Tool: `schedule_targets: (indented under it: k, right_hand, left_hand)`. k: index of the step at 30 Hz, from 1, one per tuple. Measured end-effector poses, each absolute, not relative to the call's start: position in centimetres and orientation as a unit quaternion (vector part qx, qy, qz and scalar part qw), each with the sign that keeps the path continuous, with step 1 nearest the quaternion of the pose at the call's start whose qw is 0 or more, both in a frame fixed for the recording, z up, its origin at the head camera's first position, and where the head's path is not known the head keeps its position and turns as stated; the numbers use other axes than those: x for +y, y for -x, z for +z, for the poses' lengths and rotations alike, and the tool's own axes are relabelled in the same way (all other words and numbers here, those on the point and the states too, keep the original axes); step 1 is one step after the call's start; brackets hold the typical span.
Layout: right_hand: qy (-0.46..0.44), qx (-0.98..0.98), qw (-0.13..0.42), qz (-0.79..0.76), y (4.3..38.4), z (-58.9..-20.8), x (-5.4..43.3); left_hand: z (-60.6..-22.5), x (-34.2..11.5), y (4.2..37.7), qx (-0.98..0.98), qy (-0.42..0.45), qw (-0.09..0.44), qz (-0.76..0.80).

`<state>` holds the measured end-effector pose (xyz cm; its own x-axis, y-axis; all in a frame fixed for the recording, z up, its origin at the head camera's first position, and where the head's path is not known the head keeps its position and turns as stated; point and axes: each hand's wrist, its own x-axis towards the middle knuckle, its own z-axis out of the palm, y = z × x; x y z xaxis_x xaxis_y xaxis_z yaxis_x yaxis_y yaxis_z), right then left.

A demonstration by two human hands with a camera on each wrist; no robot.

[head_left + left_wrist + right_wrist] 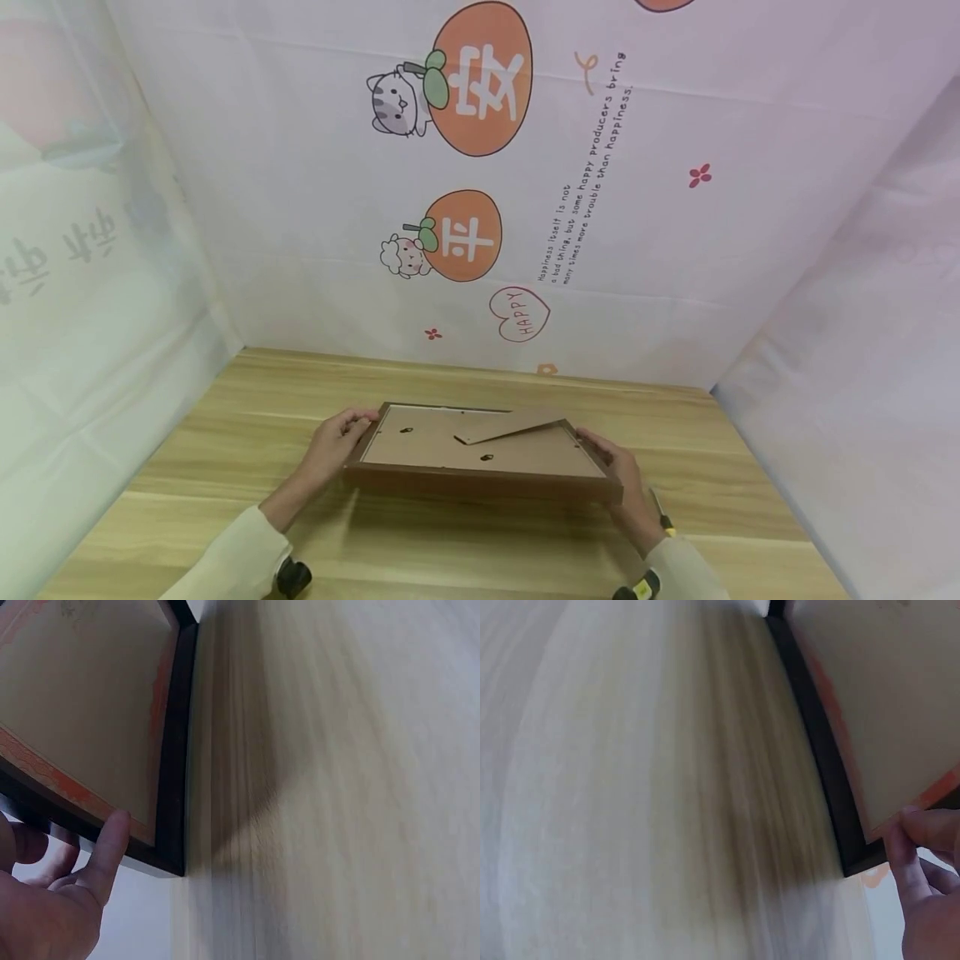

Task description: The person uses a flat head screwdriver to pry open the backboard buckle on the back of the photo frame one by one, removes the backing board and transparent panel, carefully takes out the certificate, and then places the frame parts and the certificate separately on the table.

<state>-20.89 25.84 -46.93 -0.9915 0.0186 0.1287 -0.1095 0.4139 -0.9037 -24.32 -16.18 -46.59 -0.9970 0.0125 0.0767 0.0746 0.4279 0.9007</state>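
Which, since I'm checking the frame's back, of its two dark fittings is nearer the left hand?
The left fitting, between the left hand and the stand; the right fitting sits between the stand and the near edge of the frame.

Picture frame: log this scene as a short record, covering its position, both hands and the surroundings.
Object: picture frame, dark-edged
Upper face: pale backing with a stand flap slanting across it
Lower face: front with an orange-red border, seen in both wrist views
Position: near side raised off the table; far-edge contact cannot be told
Left hand: grips the left side
Right hand: grips the right side
Background: white printed sheet behind the table
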Motion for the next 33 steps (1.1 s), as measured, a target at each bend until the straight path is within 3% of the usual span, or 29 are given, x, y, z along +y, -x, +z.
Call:
schedule_targets:
  k: [6, 15, 33]
  right_hand:
    - [0.003, -0.821, -0.021, 0.571, 20.9, -46.7, 26.3]
    - [0.093, -0.797, -0.069, 0.593, 21.4, -47.5, 27.1]
    - [0.097, -0.83, -0.035, 0.548, 21.3, -48.3, 25.8]
  left_hand:
    - [-46.6, -15.9, 24.3, -0.831, -0.009, 0.004, -0.557]
    - [-46.6, -15.6, 24.1, -0.804, -0.02, -0.035, -0.593]
    - [-47.3, -15.2, 23.6, -0.852, -0.011, -0.042, -0.521]
